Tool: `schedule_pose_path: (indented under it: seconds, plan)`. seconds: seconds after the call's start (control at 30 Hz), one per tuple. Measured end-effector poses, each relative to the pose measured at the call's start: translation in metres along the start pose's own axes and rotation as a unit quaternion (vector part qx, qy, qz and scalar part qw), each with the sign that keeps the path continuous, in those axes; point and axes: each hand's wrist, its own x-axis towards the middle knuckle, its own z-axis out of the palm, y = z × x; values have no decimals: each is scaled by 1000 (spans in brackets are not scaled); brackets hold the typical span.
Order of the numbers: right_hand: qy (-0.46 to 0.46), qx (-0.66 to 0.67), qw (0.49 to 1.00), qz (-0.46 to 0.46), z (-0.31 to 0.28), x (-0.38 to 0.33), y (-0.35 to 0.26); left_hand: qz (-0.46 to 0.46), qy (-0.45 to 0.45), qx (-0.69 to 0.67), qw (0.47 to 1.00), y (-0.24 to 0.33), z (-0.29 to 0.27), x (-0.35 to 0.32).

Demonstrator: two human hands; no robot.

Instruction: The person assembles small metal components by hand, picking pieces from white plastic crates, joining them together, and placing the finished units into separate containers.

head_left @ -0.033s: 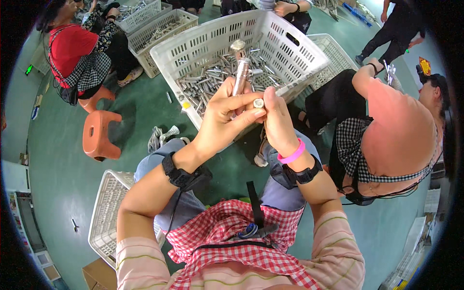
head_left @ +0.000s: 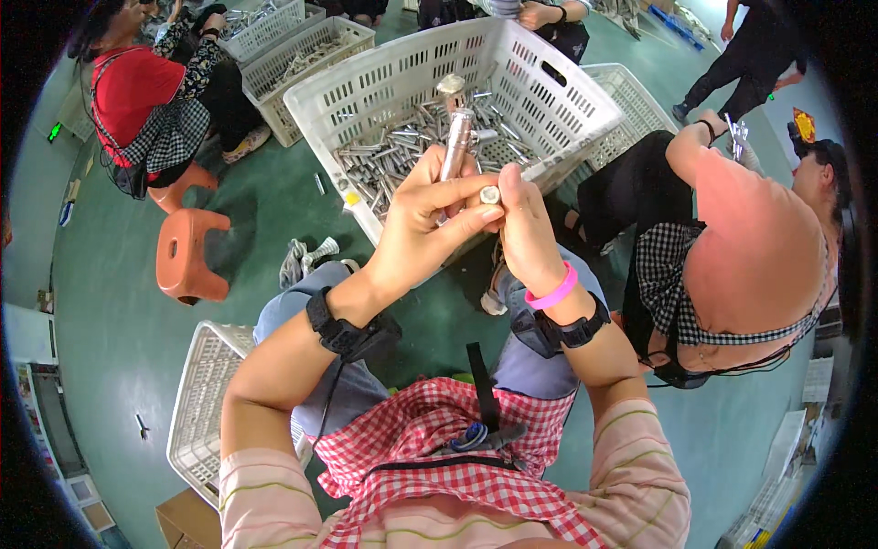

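Observation:
Over the near side of a white plastic crate (head_left: 412, 57), my two hands meet. My left hand (head_left: 425, 215) is closed, with a shiny metal anchor bolt (head_left: 457, 146) rising from its fingers. A hex-headed bolt (head_left: 450, 85) shows just beyond that one; whether my hand holds it too I cannot tell. Between my left thumb and forefinger is another metal bolt (head_left: 490, 195), seen end-on. My right hand (head_left: 529, 233) closes on this bolt from the other side, thumb up against it; its other fingers are mostly hidden. Many loose metal bolts (head_left: 402, 151) lie in the crate.
An orange stool (head_left: 190, 254) stands to the left on the green floor (head_left: 119, 302). A white crate (head_left: 197, 412) is by my left thigh. Co-workers sit at left (head_left: 137, 87) and right (head_left: 750, 229), close to my right arm. More crates (head_left: 306, 78) stand behind.

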Motion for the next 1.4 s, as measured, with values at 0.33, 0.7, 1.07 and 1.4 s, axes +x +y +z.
schedule_pose_path:
  seconds: [0.33, 0.7, 1.07, 1.4]
  plan:
    - [-1, -33, 999, -41, -5, 1, 1, 33, 1, 59, 998, 9, 1, 1]
    - [10, -84, 993, -77, 0, -1, 4, 117, 21, 152, 981, 10, -3, 1]
    - [3, -35, 999, -17, 0, 2, 8, 75, 23, 137, 987, 14, -4, 0]
    - [-13, -96, 993, -60, 1, -4, -6, 18, -29, 24, 999, 16, -10, 2]
